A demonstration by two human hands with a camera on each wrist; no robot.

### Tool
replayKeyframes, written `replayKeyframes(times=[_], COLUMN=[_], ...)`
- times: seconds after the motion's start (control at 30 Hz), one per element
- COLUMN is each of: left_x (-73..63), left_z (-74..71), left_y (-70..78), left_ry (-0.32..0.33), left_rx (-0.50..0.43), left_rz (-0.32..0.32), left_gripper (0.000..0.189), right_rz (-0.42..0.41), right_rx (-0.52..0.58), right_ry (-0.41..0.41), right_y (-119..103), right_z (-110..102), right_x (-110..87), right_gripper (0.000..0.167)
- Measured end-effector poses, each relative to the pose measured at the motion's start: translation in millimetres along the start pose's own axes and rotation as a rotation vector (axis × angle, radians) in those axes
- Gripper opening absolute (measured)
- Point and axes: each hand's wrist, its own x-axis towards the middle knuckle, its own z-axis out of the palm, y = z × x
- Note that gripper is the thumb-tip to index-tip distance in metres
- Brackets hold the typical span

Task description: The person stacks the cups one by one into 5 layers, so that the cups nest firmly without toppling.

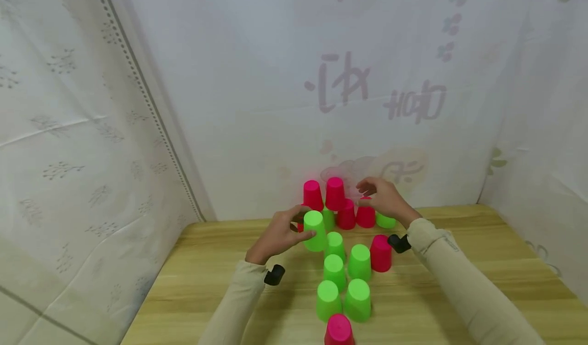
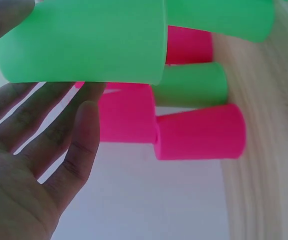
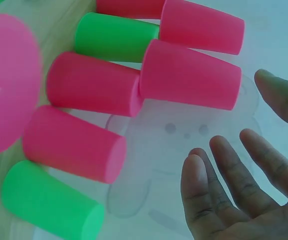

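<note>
My left hand (image 1: pixel 278 232) grips an upside-down green cup (image 1: pixel 314 230) between thumb and fingers, in front of the back row; the left wrist view shows this green cup (image 2: pixel 84 42) above the spread fingers. Two pink cups, one on the left (image 1: pixel 313 195) and one on the right (image 1: pixel 335 194), rest on top of the back row. That row holds pink and green cups, partly hidden by my left hand. To the right of the upper cups, my right hand (image 1: pixel 386 199) hovers with loosely bent fingers and holds nothing; in the right wrist view its fingers (image 3: pixel 243 190) are apart from the cups.
Nearer to me, several upside-down cups stand on the wooden table (image 1: pixel 206 284): green ones (image 1: pixel 334 272), a pink one (image 1: pixel 381 253) at the right and a pink one (image 1: pixel 339 329) at the front. A printed cloth (image 1: pixel 257 130) hangs behind the back row.
</note>
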Motion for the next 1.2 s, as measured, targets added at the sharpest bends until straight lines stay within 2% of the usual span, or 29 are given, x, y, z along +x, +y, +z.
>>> replayKeyframes(times=[0.1, 0.3, 0.4, 0.53, 0.73, 0.9, 1.07, 1.2], left_x=[10.0, 30.5, 42.7, 59.7, 84.3, 105.2, 119.7, 127.0], left_z=[0.9, 7.0, 11.5, 17.0, 24.8, 31.1, 36.5, 42.4], left_y=[3.5, 11.0, 16.4, 24.2, 35.6, 40.6, 40.1, 34.0], left_ry=[0.002, -0.02, -0.029, -0.029, -0.036, -0.023, -0.018, 0.002], left_rx=[-0.01, -0.038, -0.013, 0.072, 0.124, 0.195, 0.273, 0.277], left_rz=[0.03, 0.043, 0.063, 0.102, 0.091, 0.081, 0.042, 0.013], left_gripper=[0.041, 0.044, 0.044, 0.043, 0.048, 0.045, 0.046, 0.046], right_rz=[-0.003, 0.0, 0.003, 0.009, 0.049, 0.048, 0.076, 0.103], right_rx=[-0.025, -0.035, -0.027, -0.005, 0.001, -0.005, 0.01, 0.035], right_ry=[-0.006, -0.021, -0.023, -0.025, -0.022, -0.003, 0.011, -0.004], right_y=[6, 16, 20, 27, 38, 49, 58, 63], right_z=[-2, -3, -3, 0, 5, 7, 7, 9], right_x=[-7.8, -22.8, -29.7, -37.0, -48.1, -52.6, -54.3, -55.6], right_gripper=[0.045, 0.045, 0.045, 0.046, 0.041, 0.038, 0.036, 0.035])
